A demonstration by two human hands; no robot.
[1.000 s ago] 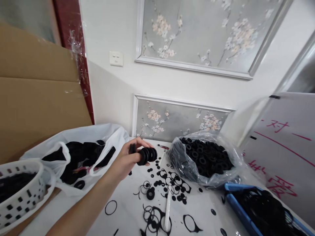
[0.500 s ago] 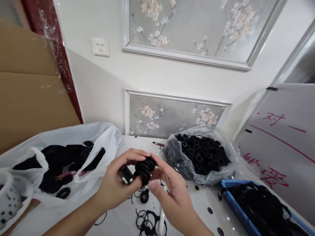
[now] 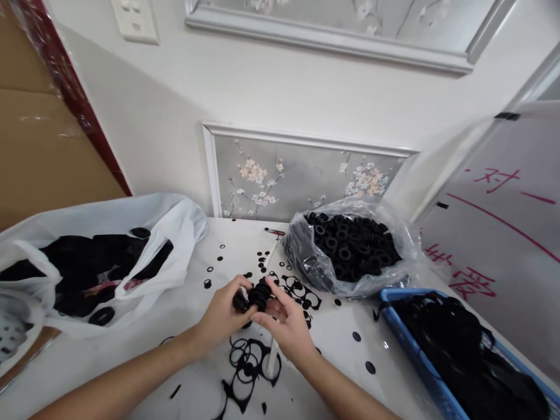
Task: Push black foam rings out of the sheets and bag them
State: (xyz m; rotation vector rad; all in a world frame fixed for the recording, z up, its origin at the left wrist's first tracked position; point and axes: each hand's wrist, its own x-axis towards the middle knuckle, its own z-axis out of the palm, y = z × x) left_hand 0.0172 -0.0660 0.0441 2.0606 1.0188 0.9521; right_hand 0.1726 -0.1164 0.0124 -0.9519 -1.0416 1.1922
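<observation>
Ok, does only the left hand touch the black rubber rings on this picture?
No, the left hand and the right hand both touch the stack of black rubber rings between them.

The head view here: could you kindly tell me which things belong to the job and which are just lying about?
Belonging to the job: left hand, right hand, the black rings they hold, the clear bag of rings, the white bag of black pieces.

Lying about: wall socket, cardboard sheet, red-lettered board.

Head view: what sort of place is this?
Probably a makeshift sorting room in a home or small workshop: bagged black rubber rings on a white table, a blue crate, and floral wall panels.
</observation>
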